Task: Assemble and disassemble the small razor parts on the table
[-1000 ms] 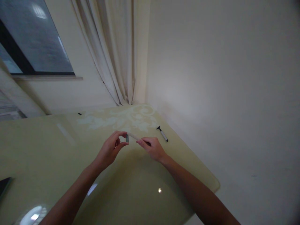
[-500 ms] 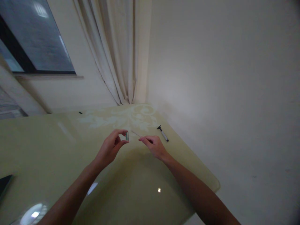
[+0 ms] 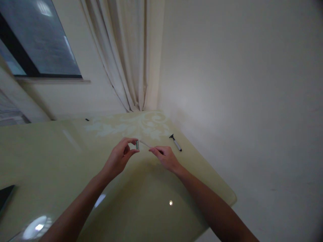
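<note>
My left hand (image 3: 121, 156) pinches a small razor cartridge (image 3: 137, 145) upright between thumb and fingertips; it looks dark with a green strip. Between the fingers and thumb of my right hand (image 3: 165, 157) is a thin whitish cotton swab (image 3: 144, 143). The swab's far tip points left and up, very close to the cartridge; whether they touch I cannot tell. On the table to the right of my right hand lies a razor handle (image 3: 177, 145), grey with a black head end.
The glossy yellow-green table (image 3: 141, 208) meets walls at the back and right. A small black piece (image 3: 87, 119) lies near its back edge. A dark flat object (image 3: 6, 198) shows at the far left. Pale curtains (image 3: 131, 60) hang behind the table.
The swab's tip has come slightly nearer to the cartridge. My left hand keeps its pinch, and the razor handle stays where it lay.
</note>
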### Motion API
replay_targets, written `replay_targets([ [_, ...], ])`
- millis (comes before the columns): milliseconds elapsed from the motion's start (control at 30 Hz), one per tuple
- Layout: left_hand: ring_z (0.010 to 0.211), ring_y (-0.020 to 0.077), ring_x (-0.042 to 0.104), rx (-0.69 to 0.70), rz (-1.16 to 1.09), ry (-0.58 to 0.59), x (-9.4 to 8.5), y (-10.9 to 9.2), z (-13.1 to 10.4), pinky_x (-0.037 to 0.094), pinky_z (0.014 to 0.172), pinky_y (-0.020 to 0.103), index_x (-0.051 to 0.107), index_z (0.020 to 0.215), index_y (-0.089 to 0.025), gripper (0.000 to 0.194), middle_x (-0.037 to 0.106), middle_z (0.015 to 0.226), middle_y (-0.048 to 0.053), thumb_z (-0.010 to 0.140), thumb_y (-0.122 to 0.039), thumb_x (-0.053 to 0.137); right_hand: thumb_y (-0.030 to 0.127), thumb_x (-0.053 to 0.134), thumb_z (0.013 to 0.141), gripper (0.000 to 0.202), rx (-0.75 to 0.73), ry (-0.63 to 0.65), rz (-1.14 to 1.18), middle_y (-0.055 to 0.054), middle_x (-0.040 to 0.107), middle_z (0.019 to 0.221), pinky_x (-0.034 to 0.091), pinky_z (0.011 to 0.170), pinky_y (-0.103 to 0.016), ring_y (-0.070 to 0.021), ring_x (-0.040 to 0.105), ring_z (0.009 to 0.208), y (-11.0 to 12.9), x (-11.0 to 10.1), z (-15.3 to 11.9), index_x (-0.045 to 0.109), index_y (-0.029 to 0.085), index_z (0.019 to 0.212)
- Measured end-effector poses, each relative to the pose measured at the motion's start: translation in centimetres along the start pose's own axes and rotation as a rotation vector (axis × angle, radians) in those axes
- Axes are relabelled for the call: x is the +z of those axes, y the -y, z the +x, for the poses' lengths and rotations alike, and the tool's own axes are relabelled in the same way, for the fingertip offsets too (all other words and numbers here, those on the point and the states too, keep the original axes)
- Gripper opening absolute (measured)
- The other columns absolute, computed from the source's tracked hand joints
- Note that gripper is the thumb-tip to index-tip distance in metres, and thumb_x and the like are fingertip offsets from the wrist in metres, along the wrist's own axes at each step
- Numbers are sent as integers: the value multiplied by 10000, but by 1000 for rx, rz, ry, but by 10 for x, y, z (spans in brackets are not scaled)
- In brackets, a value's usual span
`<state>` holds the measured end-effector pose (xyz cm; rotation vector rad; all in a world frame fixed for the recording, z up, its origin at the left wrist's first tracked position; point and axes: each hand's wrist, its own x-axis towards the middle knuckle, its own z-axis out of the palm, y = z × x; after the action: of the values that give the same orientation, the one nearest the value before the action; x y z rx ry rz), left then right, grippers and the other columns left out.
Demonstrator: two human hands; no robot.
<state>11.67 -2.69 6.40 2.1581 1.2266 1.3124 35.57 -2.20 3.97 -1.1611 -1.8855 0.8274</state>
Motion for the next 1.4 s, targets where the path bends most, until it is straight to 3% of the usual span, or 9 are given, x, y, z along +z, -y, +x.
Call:
replay_targets([
  [200, 614, 102, 505, 16, 2, -3, -1, 0, 0, 457, 601, 232, 643, 1187, -231, 275, 641, 941, 4, 926, -314, 664, 593, 527, 992, 537, -23, 54, 27, 22, 434, 618, 265, 563, -269, -126, 401, 598, 4, 1, -2, 756, 153, 785],
  [333, 603, 100, 498, 23, 10, -37, -2, -2, 1, 453, 591, 233, 647, 1147, -222, 241, 642, 936, 3, 929, -324, 659, 606, 520, 986, 569, 10, -46, 21, 28, 366, 593, 244, 561, -275, -126, 362, 581, 4, -1, -1, 775, 143, 772],
  [467, 608, 104, 506, 33, 28, -27, -3, -4, 1, 459, 596, 238, 645, 1180, -230, 267, 641, 936, 7, 929, -317, 658, 636, 509, 975, 591, 35, 68, 142, 25, 404, 601, 269, 559, -264, -126, 373, 576, 5, -1, 0, 830, 139, 987],
  [633, 616, 102, 508, 48, 30, -45, -3, -7, 0, 471, 609, 242, 647, 1174, -230, 255, 637, 961, 15, 935, -319, 656, 660, 509, 966, 623, 48, 33, 97, 18, 436, 580, 272, 565, -266, -126, 386, 577, 6, -1, -1, 841, 134, 935],
  [767, 620, 99, 505, 73, 40, -58, -4, -6, 0, 471, 616, 239, 643, 1178, -235, 246, 634, 981, 16, 942, -302, 655, 647, 530, 966, 589, 7, 136, 121, 20, 457, 577, 265, 555, -266, -120, 381, 560, 7, -2, -2, 841, 148, 931],
  [900, 614, 100, 492, 69, 50, -80, -6, -6, 1, 461, 609, 238, 639, 1177, -235, 251, 631, 975, 13, 938, -305, 666, 644, 533, 963, 598, 9, 59, 98, 22, 452, 567, 258, 557, -270, -116, 385, 554, 9, -2, -2, 837, 135, 885],
  [1067, 617, 105, 488, 64, 58, -125, -9, -8, 1, 454, 616, 248, 634, 1166, -225, 251, 631, 984, 15, 934, -314, 670, 620, 538, 979, 562, -8, 158, 85, 38, 407, 532, 244, 550, -269, -113, 368, 529, 6, -5, 2, 828, 153, 862],
  [1233, 603, 103, 486, 13, 91, -54, 3, -4, -5, 450, 617, 249, 640, 1159, -224, 260, 649, 982, 12, 929, -339, 679, 534, 533, 988, 438, 62, -115, -89, 22, 513, 604, 279, 571, -263, -139, 449, 578, -24, -37, 19, 749, 162, 904],
  [1400, 632, 123, 548, -36, 116, 176, 61, 2, -6, 495, 676, 295, 663, 1179, -226, 303, 670, 1037, 34, 923, -388, 675, 371, 544, 1004, 220, 285, -343, -292, -23, 678, 809, 375, 653, -258, -177, 593, 717, -52, -74, 28, 631, 204, 1117],
])
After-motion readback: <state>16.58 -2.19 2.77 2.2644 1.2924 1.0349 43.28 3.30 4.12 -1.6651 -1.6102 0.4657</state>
